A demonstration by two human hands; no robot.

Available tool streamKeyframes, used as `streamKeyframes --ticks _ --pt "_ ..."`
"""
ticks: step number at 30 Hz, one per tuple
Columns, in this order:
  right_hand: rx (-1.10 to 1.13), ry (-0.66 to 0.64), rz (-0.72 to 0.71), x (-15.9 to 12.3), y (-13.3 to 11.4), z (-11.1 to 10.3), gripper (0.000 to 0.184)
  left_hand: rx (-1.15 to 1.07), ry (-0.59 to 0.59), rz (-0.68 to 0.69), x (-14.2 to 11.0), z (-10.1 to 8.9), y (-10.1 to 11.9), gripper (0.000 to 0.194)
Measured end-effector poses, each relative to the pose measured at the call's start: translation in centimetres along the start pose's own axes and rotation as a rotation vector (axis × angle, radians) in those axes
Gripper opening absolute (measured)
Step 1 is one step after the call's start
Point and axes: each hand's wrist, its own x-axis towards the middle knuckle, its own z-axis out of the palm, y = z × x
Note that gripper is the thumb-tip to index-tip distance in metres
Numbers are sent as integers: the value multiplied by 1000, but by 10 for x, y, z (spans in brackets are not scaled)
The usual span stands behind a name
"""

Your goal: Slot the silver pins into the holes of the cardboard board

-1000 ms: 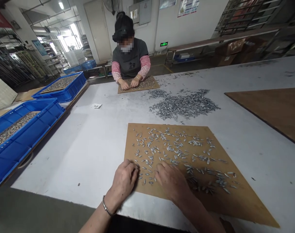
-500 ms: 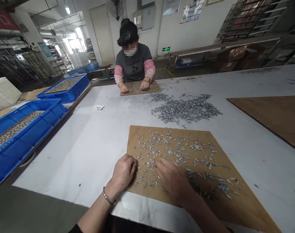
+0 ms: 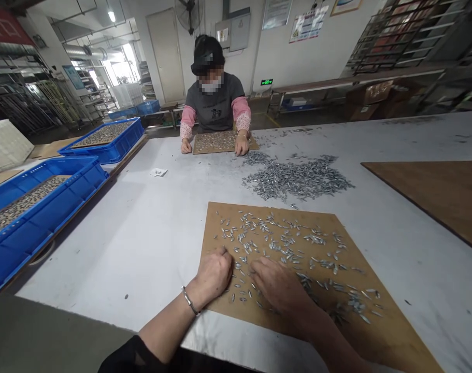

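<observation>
**While some silvery pieces (image 3: 292,256) sit apart, plenty are left bunched**

Though both hands are held low at the brown board (image 3: 391,336), whether anything's pinched can't be made out: the left hand (image 3: 216,272) is loosely curled over its edge, the right hand (image 3: 276,282) half-closed with fingers bent inward. Between the hands, pieces are spaced pretty much singly, so that patch seems mostly sorted. Beyond the hands and right of the right hand, they're bunched or overlapping, so a good chunk is probably left. Farther out past the right hand, a big loose pile (image 3: 298,178) is left on the table (image 3: 158,238), off the board.
</observation>
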Motion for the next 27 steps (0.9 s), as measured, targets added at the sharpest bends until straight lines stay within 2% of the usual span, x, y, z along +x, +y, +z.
streamKeyframes --ticks 4,7,12,16,19,24,27 --pt "3 90 -37 2 -5 4 26 -52 -12 -5 -8 -4 -2 25" --pt "-16 117 -35 5 -12 10 24 -235 39 -14 -10 -9 -9 24" --pt "-35 198 -65 8 -13 16 24 -619 335 -155 -10 -16 -36 21" --pt "-22 246 -88 14 -13 13 24 -746 478 -288 -10 -15 -53 17" --pt "-43 168 -94 25 -22 11 25 -760 514 -315 -10 -13 -55 18" --pt "-81 -44 -57 44 -37 9 22 -768 463 -317 -10 -12 -52 18" --pt "-60 -70 -53 45 -34 12 23 -740 418 -291 -11 -9 -50 19"
